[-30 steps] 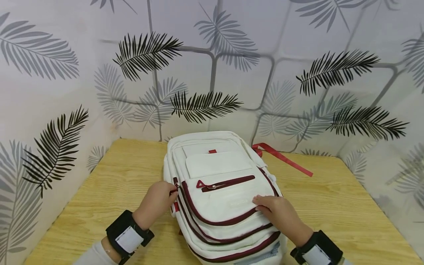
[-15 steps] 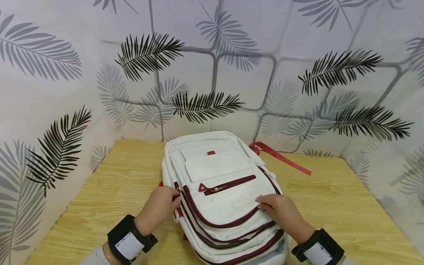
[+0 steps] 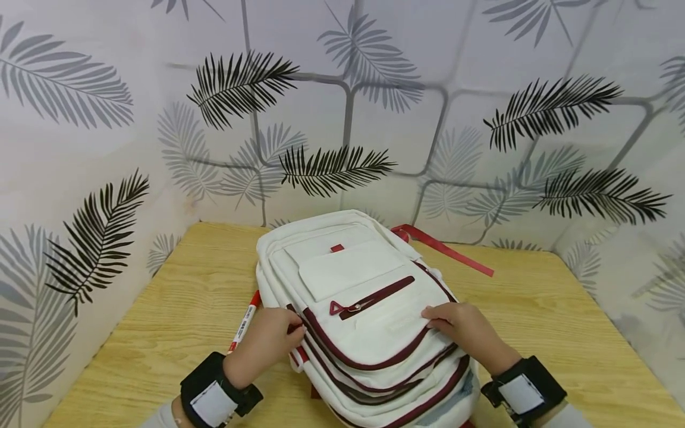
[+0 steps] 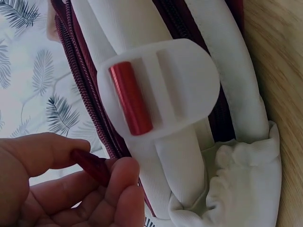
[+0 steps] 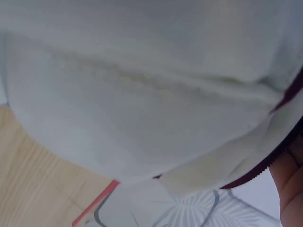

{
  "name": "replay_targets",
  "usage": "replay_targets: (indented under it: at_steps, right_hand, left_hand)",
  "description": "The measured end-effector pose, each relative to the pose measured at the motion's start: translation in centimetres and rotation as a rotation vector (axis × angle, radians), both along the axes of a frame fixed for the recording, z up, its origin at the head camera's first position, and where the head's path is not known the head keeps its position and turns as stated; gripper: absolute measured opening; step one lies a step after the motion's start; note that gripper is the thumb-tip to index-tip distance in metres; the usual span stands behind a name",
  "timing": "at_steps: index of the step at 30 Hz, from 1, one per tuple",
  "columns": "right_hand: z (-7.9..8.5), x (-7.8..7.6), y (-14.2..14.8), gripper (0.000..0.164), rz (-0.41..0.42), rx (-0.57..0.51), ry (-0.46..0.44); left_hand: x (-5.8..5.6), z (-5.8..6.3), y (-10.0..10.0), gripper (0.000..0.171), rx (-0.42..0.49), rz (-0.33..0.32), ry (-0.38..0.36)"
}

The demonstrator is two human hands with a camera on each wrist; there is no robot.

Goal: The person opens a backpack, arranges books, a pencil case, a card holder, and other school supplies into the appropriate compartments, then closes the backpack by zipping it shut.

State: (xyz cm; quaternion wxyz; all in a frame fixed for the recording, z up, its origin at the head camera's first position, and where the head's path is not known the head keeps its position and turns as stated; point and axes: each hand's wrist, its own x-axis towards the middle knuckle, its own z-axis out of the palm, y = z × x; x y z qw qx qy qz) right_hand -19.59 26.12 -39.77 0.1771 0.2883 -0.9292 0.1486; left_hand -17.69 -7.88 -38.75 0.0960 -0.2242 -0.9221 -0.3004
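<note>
A white backpack (image 3: 355, 279) with dark red zips lies front up on the table, tilted a little in the head view. My left hand (image 3: 264, 342) is at its left side. In the left wrist view thumb and finger pinch a dark red zipper pull (image 4: 92, 166), close to a white strap buckle (image 4: 189, 85) threaded with red webbing. On the opposite side my right hand (image 3: 473, 333) grips the edge of the front pocket. Only part of that hand shows in the right wrist view, beside a dark zip (image 5: 255, 171); white cloth fills most of that view.
A red and white marker (image 3: 245, 321) lies on the wooden table (image 3: 176, 297), left of the backpack and partly behind my left hand. A red strap (image 3: 452, 252) trails from the bag's far right. Leaf-patterned walls (image 3: 385, 125) stand behind and at the sides.
The backpack has turned, its top shifting left and its lower end right. Both hands have moved slightly right with it. More of the marker has come into sight.
</note>
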Motion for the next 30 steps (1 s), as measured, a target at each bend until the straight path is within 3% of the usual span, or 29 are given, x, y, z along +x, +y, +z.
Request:
replay_targets:
  at_steps: [6,15,21,26,30]
  right_hand:
    - [0.0,-0.7,0.5,0.019,0.017,-0.002,-0.025]
    - [0.5,-1.8,1.6,0.021,0.098,-0.009,-0.079]
    - [0.7,-1.9,1.7,0.026,0.096,-0.013,-0.167]
    - [3.3,-1.0,0.7,0.029,0.093,0.133,-0.288]
    - [6.8,0.5,-2.6,0.030,0.113,0.225,-0.308]
  left_hand:
    - [0.1,0.0,0.4,0.027,-0.029,-0.006,-0.101]
    - [0.5,0.0,0.5,0.019,-0.030,-0.041,-0.110]
    - [0.6,-0.7,-1.2,0.013,0.007,-0.055,-0.149]
    - [0.5,-1.4,-2.3,0.007,0.024,-0.043,-0.133]
    - [0.6,-1.4,-2.7,0.002,0.067,0.033,-0.124]
